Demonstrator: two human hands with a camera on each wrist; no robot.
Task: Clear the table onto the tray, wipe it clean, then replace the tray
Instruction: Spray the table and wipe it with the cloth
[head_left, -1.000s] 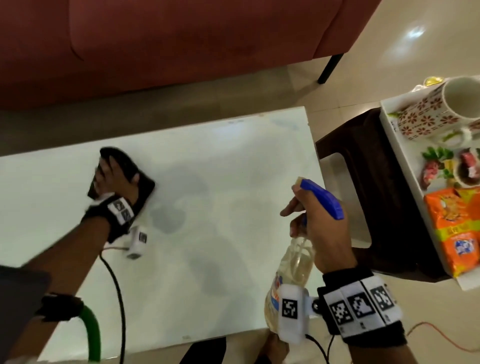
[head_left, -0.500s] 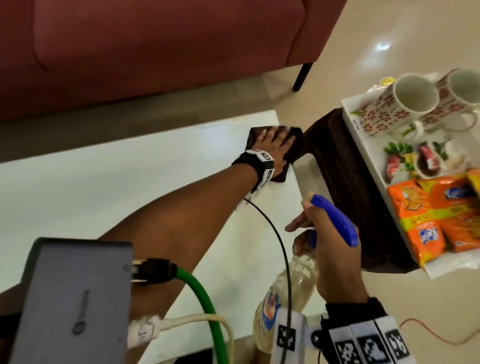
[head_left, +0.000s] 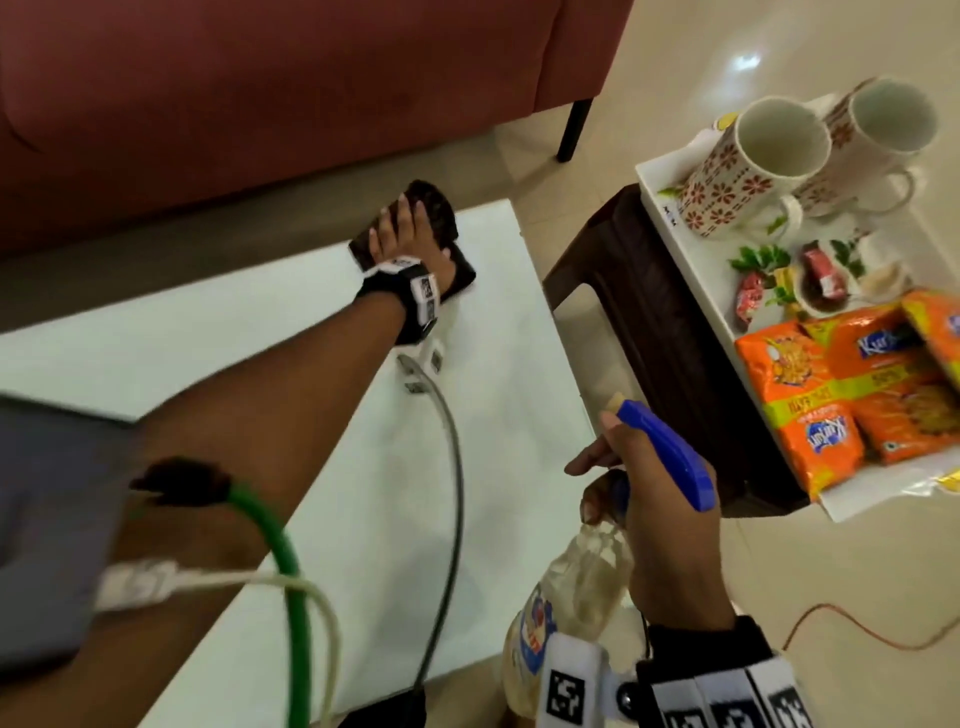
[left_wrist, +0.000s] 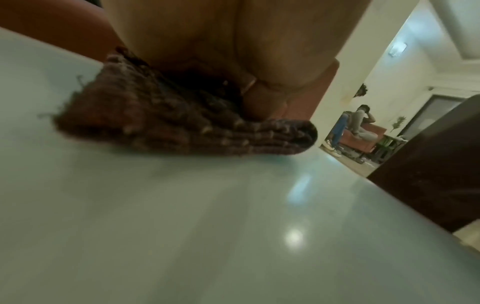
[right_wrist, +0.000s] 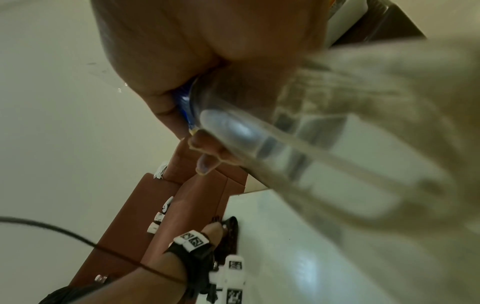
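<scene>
My left hand (head_left: 405, 231) lies flat with straight fingers on a dark brown cloth (head_left: 441, 218) at the far edge of the white table (head_left: 363, 415), near its right corner. The left wrist view shows the palm pressing the knitted cloth (left_wrist: 166, 125) onto the tabletop (left_wrist: 207, 226). My right hand (head_left: 670, 525) grips the neck of a clear spray bottle (head_left: 582, 587) with a blue trigger head (head_left: 670, 452), held above the table's near right corner; the bottle (right_wrist: 337, 154) fills the right wrist view. The white tray (head_left: 691, 291) sits on a dark stool to the right.
The tray holds two flowered mugs (head_left: 753, 166), orange snack packets (head_left: 852, 395) and a small bowl of sweets (head_left: 821, 280). The dark brown stool (head_left: 649, 322) stands close to the table's right edge. A red sofa (head_left: 291, 88) runs behind the table. Cables trail over my left arm.
My left hand swept the cloth from the table's left side across to the far right corner, then slightly back along the far edge. The right hand kept holding the spray bottle.
</scene>
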